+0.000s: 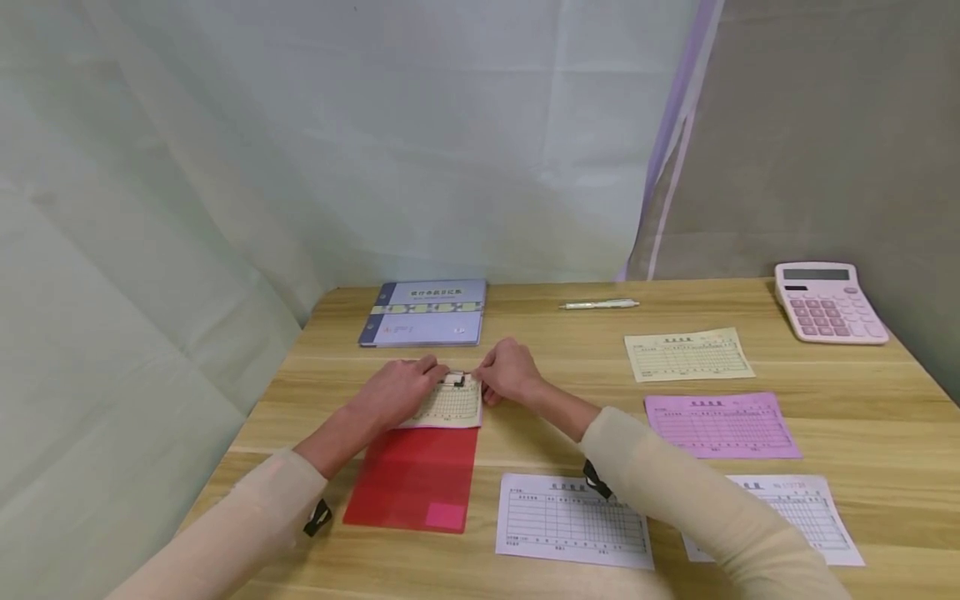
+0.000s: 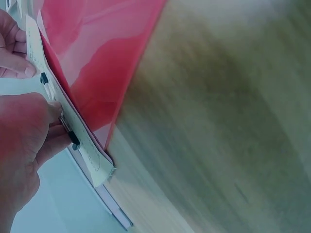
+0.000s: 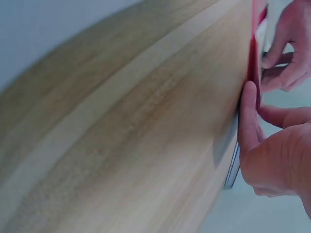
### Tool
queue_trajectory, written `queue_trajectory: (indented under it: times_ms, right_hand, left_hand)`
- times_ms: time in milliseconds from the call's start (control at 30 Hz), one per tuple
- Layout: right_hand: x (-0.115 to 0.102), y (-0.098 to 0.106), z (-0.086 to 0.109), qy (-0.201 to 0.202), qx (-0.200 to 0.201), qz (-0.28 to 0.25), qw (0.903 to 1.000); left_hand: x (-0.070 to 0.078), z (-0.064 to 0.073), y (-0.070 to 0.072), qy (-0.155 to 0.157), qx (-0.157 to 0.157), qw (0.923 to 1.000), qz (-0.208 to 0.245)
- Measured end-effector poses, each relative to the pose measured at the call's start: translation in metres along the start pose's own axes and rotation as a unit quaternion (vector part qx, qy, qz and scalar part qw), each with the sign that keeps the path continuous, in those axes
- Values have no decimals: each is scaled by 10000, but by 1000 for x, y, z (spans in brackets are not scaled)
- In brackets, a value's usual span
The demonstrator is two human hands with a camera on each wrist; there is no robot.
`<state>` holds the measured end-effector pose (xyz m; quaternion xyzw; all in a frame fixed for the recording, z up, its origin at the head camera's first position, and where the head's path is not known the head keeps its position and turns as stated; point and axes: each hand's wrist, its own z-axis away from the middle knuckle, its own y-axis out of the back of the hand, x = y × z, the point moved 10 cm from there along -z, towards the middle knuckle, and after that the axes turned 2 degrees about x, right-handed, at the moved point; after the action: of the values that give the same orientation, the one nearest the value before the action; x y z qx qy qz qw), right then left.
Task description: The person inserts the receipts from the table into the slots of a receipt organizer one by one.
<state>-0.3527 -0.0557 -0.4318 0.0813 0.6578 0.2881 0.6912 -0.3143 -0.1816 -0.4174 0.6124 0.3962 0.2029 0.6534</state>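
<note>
left hand (image 1: 405, 390) pinching black-silver metal clip (image 1: 460, 381) | right hand (image 1: 512, 371), clip's 3 o'clock, pinching cream paper form (image 1: 453, 406) | likely steadying it

Two hands (image 1: 397, 392) (image 1: 513, 371), apparently four loose slips (image 1: 688, 354) (image 1: 722, 425) (image 1: 573, 525) (image 1: 813, 508)

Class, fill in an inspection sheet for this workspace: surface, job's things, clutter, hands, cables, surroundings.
Surface: wood-grain table.
Job's things: cream-topped paper stack at the far end of the red folder; clip on it.
Clutter: booklet, pen, calculator; loose cream slip, pink slip, two white slips.
Hands: left hand grips the clip; right hand pinches the paper stack's far right corner.
Cables: nothing seen.
Surroundings: pale sheeting behind, grey sheeting at right.
</note>
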Motion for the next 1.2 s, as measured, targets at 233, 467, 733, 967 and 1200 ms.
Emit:
queue_trajectory:
  times_ms: [233,467,733,967,1200]
  right_hand:
    - [5,-10,16,-606,-622,-570,9946]
    - [8,-15,25,-697,-674,-1080,9894]
    - [10,-17,25,-835,-623,-1335,9856]
    - [13,-19,25,-951,-608,-1474,9826]
    - [14,-19,25,-941,-604,-1509,9822]
  left_hand:
    - [2,0,2,-32,59,10000,-48]
    - [2,-1,0,-42,37,9999,-122]
    - [1,-1,0,-73,61,9999,-85]
    - [1,0,0,-142,115,9998,-90]
    - [1,1,0,-119,99,9999,-49]
